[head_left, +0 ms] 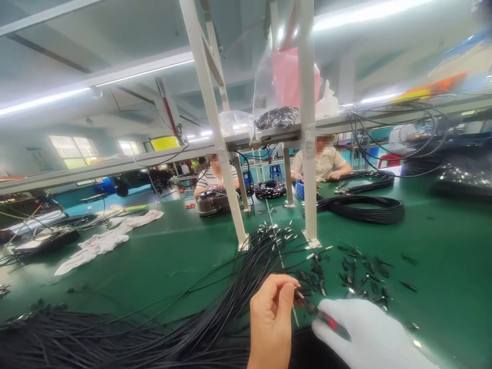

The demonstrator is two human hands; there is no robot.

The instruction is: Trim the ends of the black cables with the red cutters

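Black cable tip (307,306), pinched between fingers of the left hand (271,318) and gloved right hand (369,333), may slip; the glove's weaker grip could drop it among loose caps (361,282) on the surface (442,256).

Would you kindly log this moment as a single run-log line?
left hand: pinching slim dark piece | gloved right hand: holding same piece | black cables: heaped nearby | green table: small black parts scattered

Worn at head height, facing forward and only slightly down across the green worktop (154,266). Very near to the left hand (271,318) at 6 o'clock, the right hand (369,333) at 5 o'clock and the black cables (154,333) at 7 o'clock, all cut by the lower edge. Farther off at 12 o'clock, the frame posts (307,128).
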